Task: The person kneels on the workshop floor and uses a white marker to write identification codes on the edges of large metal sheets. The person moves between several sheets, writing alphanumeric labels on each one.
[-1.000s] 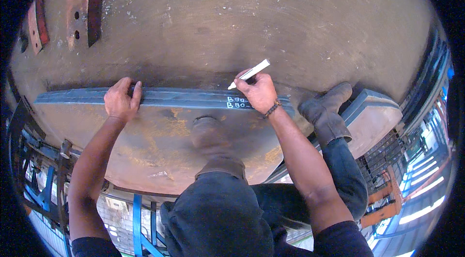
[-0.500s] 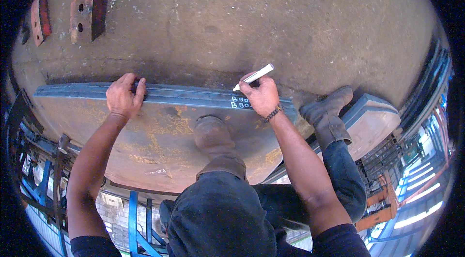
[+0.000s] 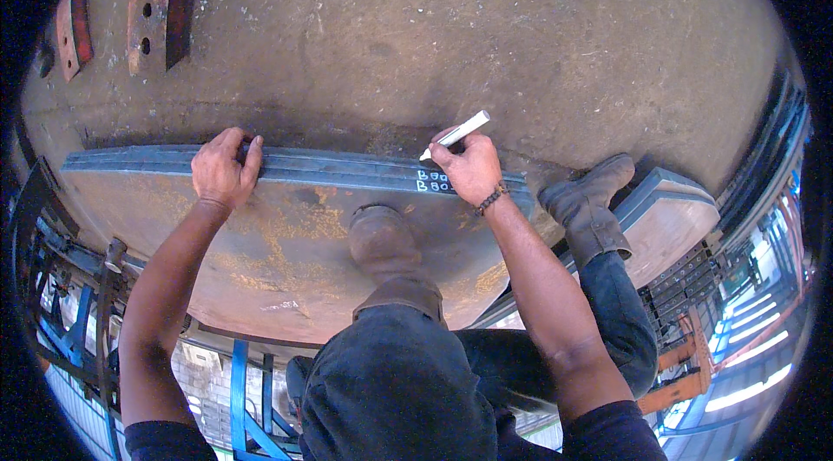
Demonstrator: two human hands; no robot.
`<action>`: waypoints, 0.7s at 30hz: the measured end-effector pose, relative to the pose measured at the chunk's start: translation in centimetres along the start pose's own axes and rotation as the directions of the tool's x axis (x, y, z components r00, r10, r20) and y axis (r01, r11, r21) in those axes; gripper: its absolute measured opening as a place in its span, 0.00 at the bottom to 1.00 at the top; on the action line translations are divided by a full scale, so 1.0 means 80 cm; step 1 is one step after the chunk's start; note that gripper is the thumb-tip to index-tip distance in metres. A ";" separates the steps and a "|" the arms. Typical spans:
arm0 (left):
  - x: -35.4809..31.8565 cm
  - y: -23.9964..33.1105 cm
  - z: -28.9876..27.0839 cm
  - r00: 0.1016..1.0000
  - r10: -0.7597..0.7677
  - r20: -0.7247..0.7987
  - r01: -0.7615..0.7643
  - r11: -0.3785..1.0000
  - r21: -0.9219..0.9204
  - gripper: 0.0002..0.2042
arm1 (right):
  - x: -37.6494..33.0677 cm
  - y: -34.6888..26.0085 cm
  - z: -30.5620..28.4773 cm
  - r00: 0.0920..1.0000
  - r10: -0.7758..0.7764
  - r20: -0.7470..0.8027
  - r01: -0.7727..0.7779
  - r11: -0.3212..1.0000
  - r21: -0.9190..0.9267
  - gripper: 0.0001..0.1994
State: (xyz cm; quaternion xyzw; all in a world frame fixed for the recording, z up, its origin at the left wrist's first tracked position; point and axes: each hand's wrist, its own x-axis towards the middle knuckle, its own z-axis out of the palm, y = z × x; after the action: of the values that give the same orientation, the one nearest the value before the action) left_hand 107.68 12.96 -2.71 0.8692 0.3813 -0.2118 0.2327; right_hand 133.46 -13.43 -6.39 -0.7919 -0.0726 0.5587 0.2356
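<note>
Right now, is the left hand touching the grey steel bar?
Touching. The head view shows the left hand gripping the grey steel bar, its fingers curled over the bar's far edge.

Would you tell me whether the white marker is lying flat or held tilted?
Tilted: the right hand holds the white marker with its tip down at the grey steel bar.

Light: bright daylight, even.
Shadows: soft, short.
Glare: lower right openings.
Edges: fisheye bending, black corners.
Focus: sharp.
</note>
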 end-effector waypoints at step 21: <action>0.000 -0.003 0.002 1.000 0.015 -0.011 -0.015 1.000 -0.008 0.12 | 0.001 -0.004 0.003 0.999 0.047 0.006 -0.047 0.998 -0.038 0.12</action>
State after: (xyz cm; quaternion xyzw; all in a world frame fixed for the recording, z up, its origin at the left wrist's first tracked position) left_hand 107.44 13.01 -2.93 0.8723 0.3770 -0.2036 0.2358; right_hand 133.32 -13.06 -6.35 -0.7956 -0.0653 0.5655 0.2073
